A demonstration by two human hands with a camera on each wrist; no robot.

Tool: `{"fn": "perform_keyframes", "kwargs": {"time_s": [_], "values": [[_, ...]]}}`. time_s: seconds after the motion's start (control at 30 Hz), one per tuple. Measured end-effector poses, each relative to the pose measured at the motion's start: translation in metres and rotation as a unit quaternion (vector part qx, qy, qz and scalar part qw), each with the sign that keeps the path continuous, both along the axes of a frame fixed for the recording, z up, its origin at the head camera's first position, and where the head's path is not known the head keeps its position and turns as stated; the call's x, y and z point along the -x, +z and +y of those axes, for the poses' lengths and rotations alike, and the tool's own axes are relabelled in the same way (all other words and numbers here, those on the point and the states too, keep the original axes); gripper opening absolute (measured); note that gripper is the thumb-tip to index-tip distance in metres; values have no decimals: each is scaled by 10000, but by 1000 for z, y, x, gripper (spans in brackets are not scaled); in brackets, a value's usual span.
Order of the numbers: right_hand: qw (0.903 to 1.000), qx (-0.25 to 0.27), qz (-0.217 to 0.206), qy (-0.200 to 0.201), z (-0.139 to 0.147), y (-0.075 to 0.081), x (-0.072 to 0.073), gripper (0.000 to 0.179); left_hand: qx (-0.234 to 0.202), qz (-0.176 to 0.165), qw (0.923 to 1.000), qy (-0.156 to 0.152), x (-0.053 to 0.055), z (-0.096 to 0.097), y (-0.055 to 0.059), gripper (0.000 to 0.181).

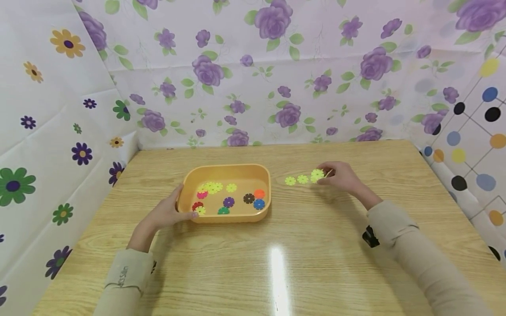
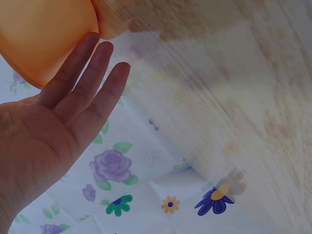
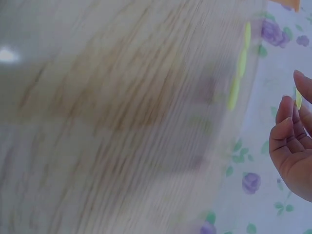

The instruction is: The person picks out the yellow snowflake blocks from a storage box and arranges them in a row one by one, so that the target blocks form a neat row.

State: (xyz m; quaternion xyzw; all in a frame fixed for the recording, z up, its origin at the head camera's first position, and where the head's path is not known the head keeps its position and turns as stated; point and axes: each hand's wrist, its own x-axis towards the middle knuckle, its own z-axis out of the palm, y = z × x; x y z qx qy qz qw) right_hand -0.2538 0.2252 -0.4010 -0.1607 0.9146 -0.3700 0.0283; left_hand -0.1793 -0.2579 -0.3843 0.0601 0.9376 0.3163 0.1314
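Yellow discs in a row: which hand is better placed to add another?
Probably the right hand: it pinches a yellow disc near the row. The left hand is farther off, touching the tray.

Orange tray [image 1: 229,218]; yellow-green discs [image 1: 302,179]; white backdrop [image 1: 237,48], purple-flowered

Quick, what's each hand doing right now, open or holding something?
Left hand: open, resting against the orange tray.
Right hand: closed, pinching a yellow disc.
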Motion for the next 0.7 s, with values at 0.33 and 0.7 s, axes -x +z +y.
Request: {"fn": "perform_keyframes", "kwargs": {"time_s": [0.33, 0.7], "values": [[9995, -198, -157, -178, 21, -7, 5, 42, 87, 90, 9999, -13, 1, -1, -1, 108], [9967, -551, -481, -347, 30, -20, 18, 42, 38, 98, 9999, -11, -1, -1, 0, 109]]}}
